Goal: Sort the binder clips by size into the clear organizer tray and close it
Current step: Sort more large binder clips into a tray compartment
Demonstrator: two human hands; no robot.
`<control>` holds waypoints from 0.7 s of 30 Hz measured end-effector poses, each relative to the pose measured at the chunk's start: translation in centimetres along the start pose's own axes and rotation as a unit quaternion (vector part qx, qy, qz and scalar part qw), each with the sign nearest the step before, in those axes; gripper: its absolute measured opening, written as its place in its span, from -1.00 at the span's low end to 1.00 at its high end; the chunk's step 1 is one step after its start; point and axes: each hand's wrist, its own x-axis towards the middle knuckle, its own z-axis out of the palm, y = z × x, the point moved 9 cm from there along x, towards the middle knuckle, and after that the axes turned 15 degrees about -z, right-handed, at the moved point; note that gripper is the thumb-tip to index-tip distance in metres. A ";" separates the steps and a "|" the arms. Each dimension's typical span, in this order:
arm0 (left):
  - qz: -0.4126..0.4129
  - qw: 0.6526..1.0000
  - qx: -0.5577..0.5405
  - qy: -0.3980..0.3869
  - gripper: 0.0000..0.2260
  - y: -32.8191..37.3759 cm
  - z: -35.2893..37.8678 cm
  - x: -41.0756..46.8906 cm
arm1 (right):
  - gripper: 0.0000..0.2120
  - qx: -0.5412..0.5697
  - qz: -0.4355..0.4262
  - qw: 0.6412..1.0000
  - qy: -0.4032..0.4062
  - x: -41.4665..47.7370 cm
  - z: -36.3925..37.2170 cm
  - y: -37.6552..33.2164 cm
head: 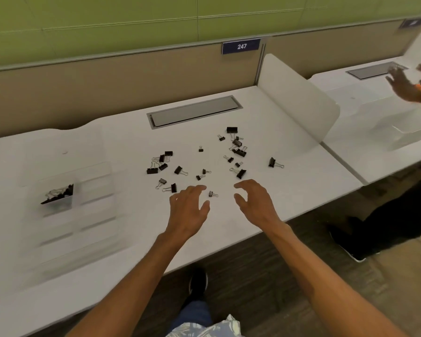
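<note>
Several black binder clips of different sizes lie scattered on the white desk (pixel 131 239), one group at the middle (pixel 162 164) and another further right (pixel 237 147). A small clip (pixel 212 194) lies between my two hands. My left hand (pixel 188 210) hovers palm down with fingers spread, holding nothing. My right hand (pixel 253 201) hovers beside it, fingers curled and apart, also without anything in it. The clear organizer tray (pixel 66 203) sits open at the left, blurred, with several clips (pixel 58 194) in one compartment.
A grey cable hatch (pixel 195 111) is set into the desk behind the clips. A white divider panel (pixel 299 98) stands at the right. Beyond it another person's hand (pixel 408 85) moves over the neighbouring desk. The desk's front edge runs just below my wrists.
</note>
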 end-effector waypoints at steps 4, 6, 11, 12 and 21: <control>0.014 1.000 0.012 0.007 -0.64 2.0 1.4 2.4 | -0.70 -0.001 0.004 1.000 0.003 1.4 -0.8 2.6; 0.015 1.000 0.013 0.001 -0.64 2.7 2.3 4.0 | -0.69 -0.006 0.005 1.000 -0.001 2.6 -0.9 4.0; 0.012 0.999 0.030 -0.002 -0.63 3.7 4.7 8.7 | -0.68 -0.007 0.014 1.000 -0.014 6.8 -0.9 7.7; 0.009 0.999 0.033 0.000 -0.63 3.9 5.0 9.7 | -0.68 -0.004 0.018 1.000 -0.015 7.7 -0.9 8.4; -0.005 1.000 0.022 -0.001 -0.62 5.6 7.9 18.2 | -0.72 0.029 0.020 0.999 -0.032 15.3 0.3 13.8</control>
